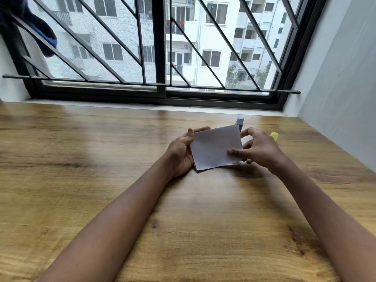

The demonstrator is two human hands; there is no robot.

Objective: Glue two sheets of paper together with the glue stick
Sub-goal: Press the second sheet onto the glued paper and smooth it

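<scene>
Small white sheets of paper (215, 148) are held tilted just above the wooden table (101, 159), stacked so closely that I cannot tell how many there are. My left hand (181, 153) holds their left edge, thumb on top and fingers behind. My right hand (258, 148) pinches the right edge between thumb and fingers. Behind the paper's top right corner stands the glue stick (239, 121), its blue tip showing. A yellow cap (274, 135) peeks out beyond my right hand.
A barred window (160, 58) with a dark frame runs along the table's far edge. A grey wall (341, 98) closes the right side. A dark cloth (30, 27) hangs at the upper left.
</scene>
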